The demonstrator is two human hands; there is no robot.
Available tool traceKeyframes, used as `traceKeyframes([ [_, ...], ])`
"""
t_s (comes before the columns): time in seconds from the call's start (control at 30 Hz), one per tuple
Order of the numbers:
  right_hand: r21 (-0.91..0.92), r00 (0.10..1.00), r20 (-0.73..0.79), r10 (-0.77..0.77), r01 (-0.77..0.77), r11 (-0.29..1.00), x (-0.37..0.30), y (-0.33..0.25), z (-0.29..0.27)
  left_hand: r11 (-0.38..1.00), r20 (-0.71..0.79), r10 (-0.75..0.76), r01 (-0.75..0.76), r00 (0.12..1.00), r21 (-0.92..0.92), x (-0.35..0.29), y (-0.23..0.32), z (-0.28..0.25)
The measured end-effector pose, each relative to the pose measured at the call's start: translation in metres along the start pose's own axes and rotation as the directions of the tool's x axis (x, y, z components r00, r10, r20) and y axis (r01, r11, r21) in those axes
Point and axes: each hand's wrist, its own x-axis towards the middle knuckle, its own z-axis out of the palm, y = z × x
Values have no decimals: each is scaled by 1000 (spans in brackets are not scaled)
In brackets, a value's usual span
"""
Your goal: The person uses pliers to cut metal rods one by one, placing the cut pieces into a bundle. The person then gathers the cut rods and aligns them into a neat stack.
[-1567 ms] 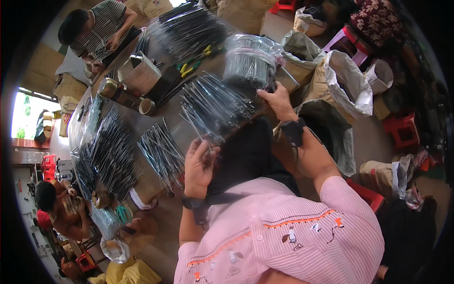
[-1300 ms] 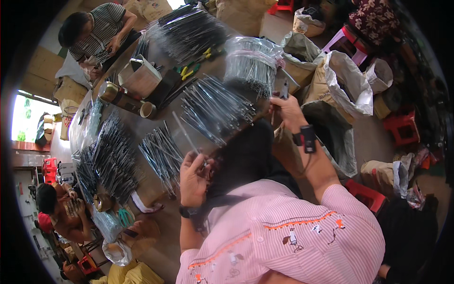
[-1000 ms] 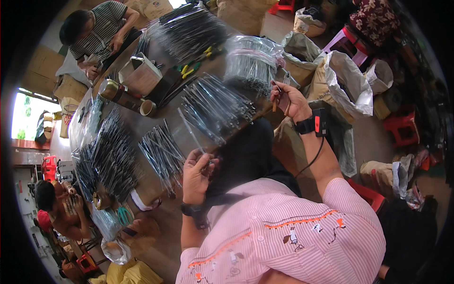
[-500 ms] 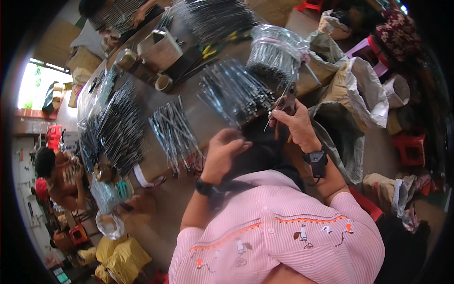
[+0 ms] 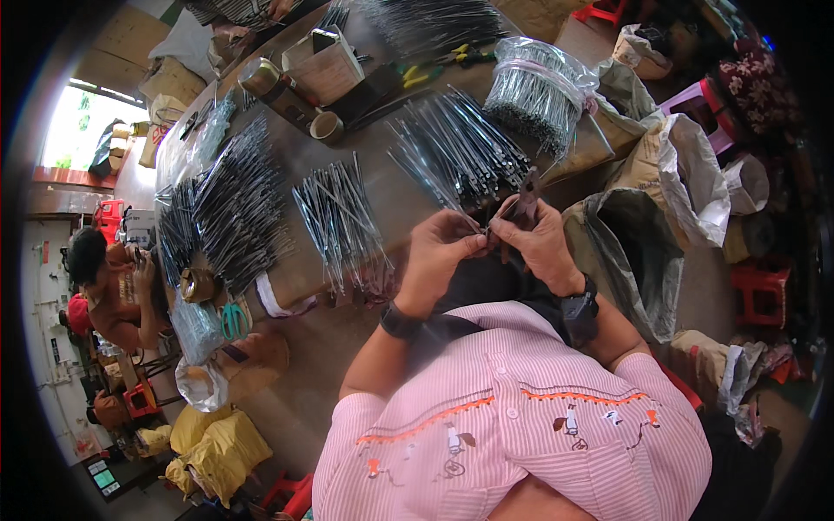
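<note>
My right hand point(image 5: 540, 241) is closed around a pair of pliers point(image 5: 526, 193), whose dark head points up and away from me. Brown handle ends show below the fingers. My left hand point(image 5: 441, 253) meets it at the near table edge, thumb and fingers pinched together close to the right fingertips. What lies in that pinch is thin and mostly hidden. Just beyond both hands, a fanned pile of shiny metal strips point(image 5: 465, 143) lies on the table point(image 5: 287, 130). A smaller pile of strips point(image 5: 340, 217) is left of my left hand.
A large bundle of strips in clear plastic point(image 5: 539, 91) stands at the right. Darker piles point(image 5: 239, 208) lie at the left, with a cup point(image 5: 327, 128) and yellow-handled pliers point(image 5: 420, 78) behind. Open sacks point(image 5: 638, 252) stand right. Other people sit at the left and far side.
My left hand has moved right and up to meet the right hand, its fingers now pinched. The right hand still holds the pliers. The view has shifted slightly.
</note>
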Motion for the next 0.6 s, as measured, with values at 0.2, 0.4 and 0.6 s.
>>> traceKeyframes([
  [0.2, 71, 975, -194, -111, 126, 989, 14, -8, -7, 998, -31, -67, 68, 997, 20, -3, -1, -8],
  [0.4, 119, 994, -107, 15, -3, 993, 15, -11, -16, 971, 95, -159, 138, 983, 196, -11, 3, -4],
  [0.6, 145, 964, 56, 261, -267, 953, 11, -13, -25, 966, 156, -230, 206, 961, 157, -15, 10, 7],
])
